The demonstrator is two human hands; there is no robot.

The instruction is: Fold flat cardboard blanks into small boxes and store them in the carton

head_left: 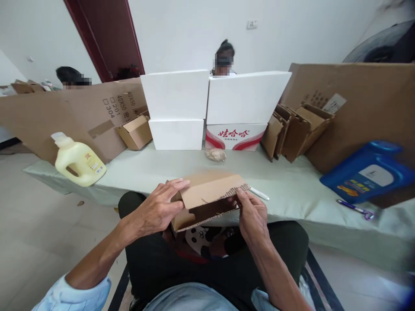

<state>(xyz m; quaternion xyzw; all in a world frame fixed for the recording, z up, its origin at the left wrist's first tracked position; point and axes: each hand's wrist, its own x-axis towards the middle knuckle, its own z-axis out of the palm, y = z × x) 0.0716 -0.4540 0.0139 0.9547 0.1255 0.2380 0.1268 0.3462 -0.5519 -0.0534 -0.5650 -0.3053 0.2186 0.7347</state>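
A small brown cardboard box (212, 188) is held over my lap at the table's front edge, its opening facing me and its top flap partly raised. My left hand (162, 205) grips the box's left end, with fingers on top and the thumb at the side. At the right end, my right hand (253, 211) pinches the rough, corrugated edge of the flap. Just behind that hand a white pen-like object (259, 193) lies on the cloth, partly hidden. A clear plastic bundle (215, 154) rests farther back.
A pale yellow jug (79, 160) stands left, beside a closed small carton (134, 131). White boxes (177, 97) and a printed carton (235, 137) form a wall behind. Folded cartons (301, 127), a blue bottle (369, 172) and a purple pen (355, 208) are right. Two people sit beyond.
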